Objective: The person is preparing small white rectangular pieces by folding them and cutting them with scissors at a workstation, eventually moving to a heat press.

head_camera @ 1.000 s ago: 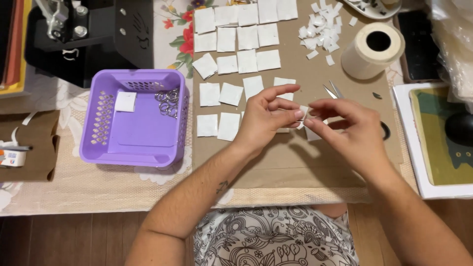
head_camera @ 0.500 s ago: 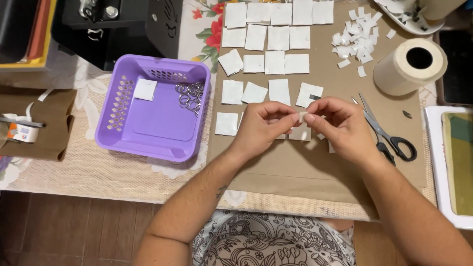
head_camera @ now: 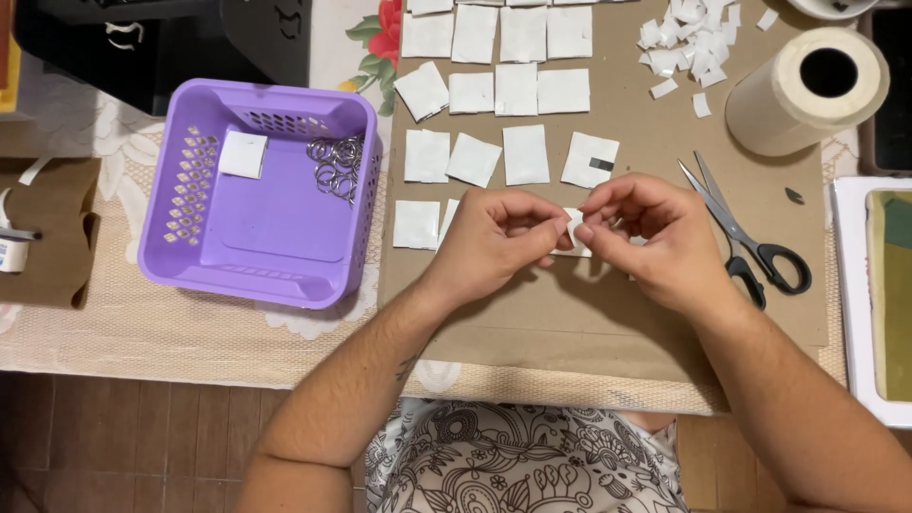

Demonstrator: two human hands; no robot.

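Observation:
My left hand (head_camera: pixel 494 239) and my right hand (head_camera: pixel 654 237) meet over a brown cardboard sheet (head_camera: pixel 608 313). Both pinch one small white square piece (head_camera: pixel 574 232) between thumbs and fingertips; most of it is hidden by the fingers. Rows of similar white squares (head_camera: pixel 518 90) lie flat on the cardboard just beyond my hands. One of them (head_camera: pixel 589 159) carries a small dark strip.
A purple plastic basket (head_camera: pixel 190 247) at the left holds one white square (head_camera: pixel 242 154) and a clump of metal rings (head_camera: pixel 336 163). Black-handled scissors (head_camera: pixel 750 237) lie right of my right hand. A tape roll (head_camera: pixel 807 90) and a pile of white scraps (head_camera: pixel 689 43) sit at the back right.
The view has shifted, so everything sits further right and lower in frame. My hands stay together on the small white piece, fingers working it slightly.

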